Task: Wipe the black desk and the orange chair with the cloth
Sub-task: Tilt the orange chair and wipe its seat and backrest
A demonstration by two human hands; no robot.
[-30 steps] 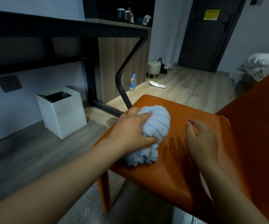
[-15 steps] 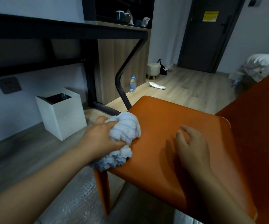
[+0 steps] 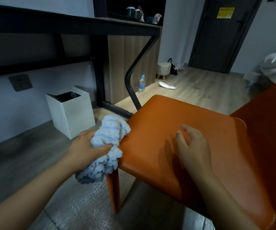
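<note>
The orange chair point(image 3: 175, 123) stands in front of me, its seat filling the middle and its backrest rising at the right edge. My left hand point(image 3: 85, 148) grips a bunched light-blue fluffy cloth point(image 3: 108, 138) against the seat's left edge, part of the cloth hanging down past it beside the front leg. On the seat's right half my right hand point(image 3: 192, 143) rests with loosely spread fingers. The black desk point(image 3: 67, 25) runs along the upper left, seen from below its top.
A white bin point(image 3: 72, 112) with a black liner stands on the floor under the desk. The desk's bent black leg point(image 3: 132, 90) comes down just behind the seat. Two water bottles point(image 3: 141, 84), a small stool point(image 3: 164, 70) and a slipper point(image 3: 167, 85) lie farther back.
My left hand has dragged the cloth leftward across the seat, from its middle to over the left edge. My right hand has stayed on the seat.
</note>
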